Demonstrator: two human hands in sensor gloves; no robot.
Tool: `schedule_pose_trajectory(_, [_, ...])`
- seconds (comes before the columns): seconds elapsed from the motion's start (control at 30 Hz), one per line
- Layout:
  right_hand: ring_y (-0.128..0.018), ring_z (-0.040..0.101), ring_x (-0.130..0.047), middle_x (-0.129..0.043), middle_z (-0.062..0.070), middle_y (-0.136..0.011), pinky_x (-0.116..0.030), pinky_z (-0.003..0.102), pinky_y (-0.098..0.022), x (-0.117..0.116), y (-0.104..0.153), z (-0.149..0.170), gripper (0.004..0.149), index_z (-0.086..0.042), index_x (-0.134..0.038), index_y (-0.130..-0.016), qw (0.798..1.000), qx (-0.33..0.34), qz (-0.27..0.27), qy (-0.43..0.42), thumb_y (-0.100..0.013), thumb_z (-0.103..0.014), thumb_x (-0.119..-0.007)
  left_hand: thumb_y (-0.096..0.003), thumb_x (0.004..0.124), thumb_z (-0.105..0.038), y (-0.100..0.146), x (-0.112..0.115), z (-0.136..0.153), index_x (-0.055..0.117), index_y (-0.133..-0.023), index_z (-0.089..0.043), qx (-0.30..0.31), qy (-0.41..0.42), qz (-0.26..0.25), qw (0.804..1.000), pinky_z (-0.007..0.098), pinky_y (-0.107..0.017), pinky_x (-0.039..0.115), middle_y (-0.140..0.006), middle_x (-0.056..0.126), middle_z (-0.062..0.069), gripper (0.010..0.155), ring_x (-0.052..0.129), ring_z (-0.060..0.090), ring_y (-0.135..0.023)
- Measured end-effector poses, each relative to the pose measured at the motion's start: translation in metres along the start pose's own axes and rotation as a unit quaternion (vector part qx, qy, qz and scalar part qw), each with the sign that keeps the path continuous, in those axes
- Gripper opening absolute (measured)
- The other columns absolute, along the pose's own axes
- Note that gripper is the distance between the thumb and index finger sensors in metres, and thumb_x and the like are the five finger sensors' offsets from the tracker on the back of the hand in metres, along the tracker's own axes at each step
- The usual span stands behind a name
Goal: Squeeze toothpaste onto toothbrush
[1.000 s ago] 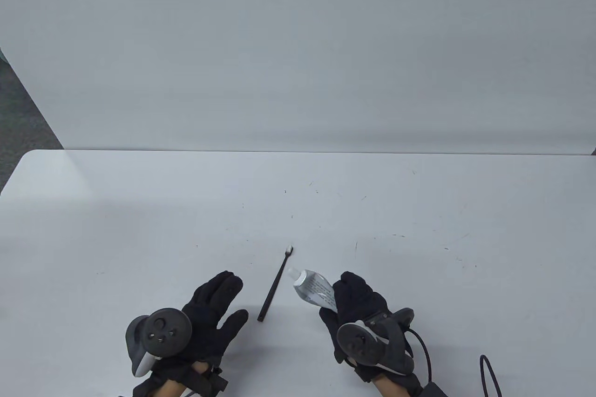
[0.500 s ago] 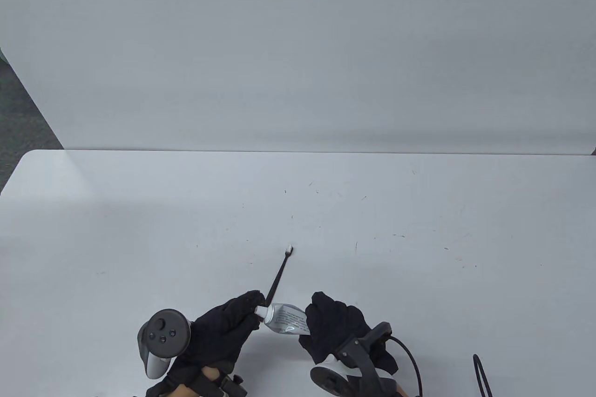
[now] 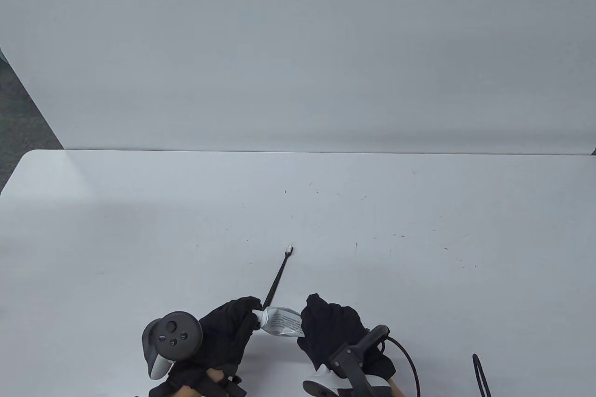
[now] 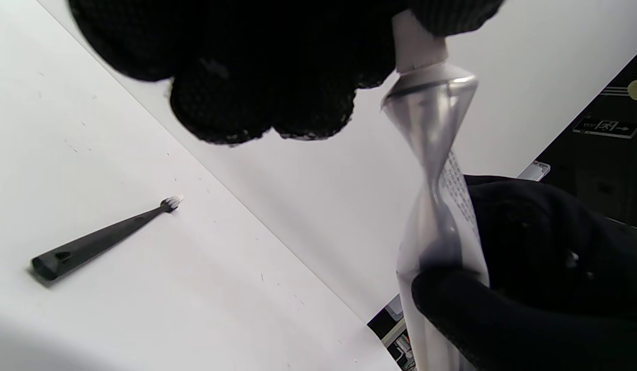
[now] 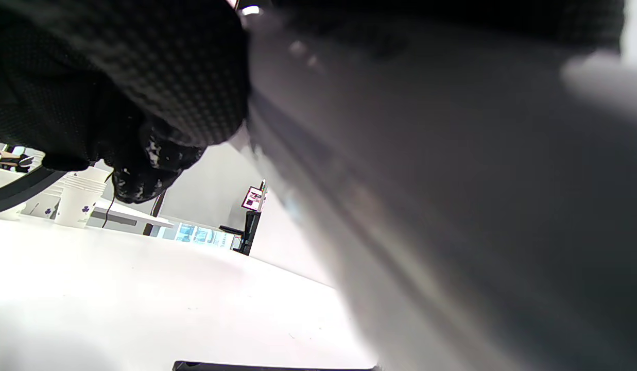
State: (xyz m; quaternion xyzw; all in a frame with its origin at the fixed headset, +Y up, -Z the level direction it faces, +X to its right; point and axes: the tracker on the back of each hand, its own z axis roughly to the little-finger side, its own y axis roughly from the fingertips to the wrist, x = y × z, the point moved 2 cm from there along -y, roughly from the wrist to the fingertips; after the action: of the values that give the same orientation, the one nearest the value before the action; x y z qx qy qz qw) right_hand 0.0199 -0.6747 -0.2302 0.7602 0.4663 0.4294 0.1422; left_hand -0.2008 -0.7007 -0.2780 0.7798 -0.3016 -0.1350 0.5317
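While the slim black toothbrush [image 3: 278,279] is lying on the white worktop [image 3: 419,229] near its front edge, the right hand [image 3: 333,329] is gripping a crinkled silver toothpaste tube [image 3: 281,321]. From the left wrist, the left hand [image 4: 256,67] is pinching the tube's white cap [image 4: 417,46]. From the right wrist, the tube is blurring close.
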Motion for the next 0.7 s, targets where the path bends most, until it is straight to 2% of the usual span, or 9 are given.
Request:
schedule_pose_trajectory(0.07, [-0.048,0.037,-0.096,-0.076,0.020,-0.083,-0.089,0.051,-0.027,0.0004,-0.0004,0.0017,0.049,-0.002,-0.076,-0.072,1.000,-0.004,-0.001,-0.002,-0.038,-0.036,-0.087,-0.0455,0.063,-0.048,-0.0004,-0.0014,-0.0003,0.054,-0.102,-0.023,0.012,0.030,0.011,0.999,0.057,-0.050,0.077,-0.085,0.086,0.008,0.062,0.095,0.034,-0.062])
schedule_pose_trajectory(0.17, [-0.048,0.036,-0.096,-0.076,0.020,-0.082,-0.089,0.051,-0.027,-0.0003,0.0006,0.0028,0.049,-0.002,-0.076,-0.072,1.000,-0.005,-0.005,-0.004,-0.038,-0.036,-0.087,-0.0484,0.069,-0.036,-0.0007,-0.0004,-0.0018,0.051,-0.105,-0.027,0.031,0.078,0.033,0.996,0.058,-0.053,0.075,-0.090,0.082,0.008,0.060,0.093,0.034,-0.065])
schedule_pose_trajectory(0.33, [-0.048,0.036,-0.097,-0.077,0.020,-0.082,-0.089,0.050,-0.027,0.0005,-0.0002,-0.0019,0.048,-0.003,-0.077,-0.072,1.000,0.003,-0.007,0.005,-0.038,-0.036,-0.087,-0.0464,0.070,-0.031,0.0005,-0.0013,-0.0056,0.066,-0.095,-0.023,0.019,0.022,0.002,1.000,0.057,-0.049,0.078,-0.077,0.089,0.006,0.049,0.096,0.031,-0.056])
schedule_pose_trajectory(0.43, [-0.048,0.036,-0.097,-0.077,0.020,-0.082,-0.089,0.051,-0.027,0.0004,-0.0007,-0.0038,0.048,-0.002,-0.077,-0.072,1.000,0.007,-0.006,0.005,-0.038,-0.036,-0.087,-0.0436,0.067,-0.038,0.0015,-0.0021,-0.0069,0.070,-0.090,-0.020,0.003,-0.023,-0.022,0.999,0.055,-0.044,0.081,-0.065,0.093,0.003,0.050,0.098,0.027,-0.048])
schedule_pose_trajectory(0.5, [-0.048,0.036,-0.097,-0.077,0.019,-0.082,-0.089,0.050,-0.027,0.0003,-0.0005,-0.0034,0.048,-0.002,-0.077,-0.072,1.000,0.007,-0.008,0.004,-0.038,-0.036,-0.087,-0.0423,0.064,-0.049,0.0019,-0.0043,-0.0017,0.078,-0.083,-0.021,-0.012,-0.018,-0.032,0.999,0.055,-0.040,0.082,-0.059,0.097,0.004,0.052,0.101,0.028,-0.042])
schedule_pose_trajectory(0.53, [-0.048,0.036,-0.097,-0.077,0.019,-0.082,-0.089,0.050,-0.027,0.0006,-0.0006,-0.0025,0.049,-0.002,-0.077,-0.072,1.000,0.005,-0.008,0.003,-0.038,-0.036,-0.087,-0.0405,0.063,-0.052,0.0014,-0.0044,-0.0002,0.079,-0.083,-0.021,-0.013,-0.003,-0.026,1.000,0.056,-0.041,0.082,-0.061,0.097,0.005,0.055,0.101,0.030,-0.044])
schedule_pose_trajectory(0.6, [-0.048,0.036,-0.097,-0.077,0.019,-0.082,-0.089,0.050,-0.027,0.0018,-0.0007,0.0005,0.049,-0.002,-0.077,-0.072,1.000,-0.002,-0.006,0.000,-0.038,-0.036,-0.087,-0.0400,0.061,-0.054,-0.0002,-0.0031,0.0010,0.062,-0.099,-0.021,0.012,0.054,0.014,0.998,0.057,-0.048,0.079,-0.077,0.090,0.008,0.067,0.097,0.032,-0.055])
schedule_pose_trajectory(0.63, [-0.048,0.036,-0.097,-0.077,0.019,-0.082,-0.089,0.050,-0.027,0.0024,-0.0005,0.0024,0.049,-0.002,-0.077,-0.072,1.000,-0.007,-0.005,-0.005,-0.038,-0.036,-0.087,-0.0439,0.066,-0.047,-0.0015,-0.0016,0.0000,0.055,-0.103,-0.023,0.020,0.090,0.044,0.995,0.057,-0.051,0.076,-0.083,0.086,0.009,0.065,0.094,0.033,-0.060])
schedule_pose_trajectory(0.7, [-0.048,0.036,-0.097,-0.077,0.019,-0.082,-0.089,0.050,-0.027,0.0033,0.0002,0.0039,0.049,-0.002,-0.077,-0.072,1.000,-0.010,-0.004,-0.010,-0.038,-0.036,-0.087,-0.0478,0.072,-0.033,-0.0013,0.0000,-0.0023,0.053,-0.103,-0.025,0.026,0.081,0.064,0.994,0.058,-0.054,0.074,-0.088,0.081,0.008,0.059,0.092,0.033,-0.064])
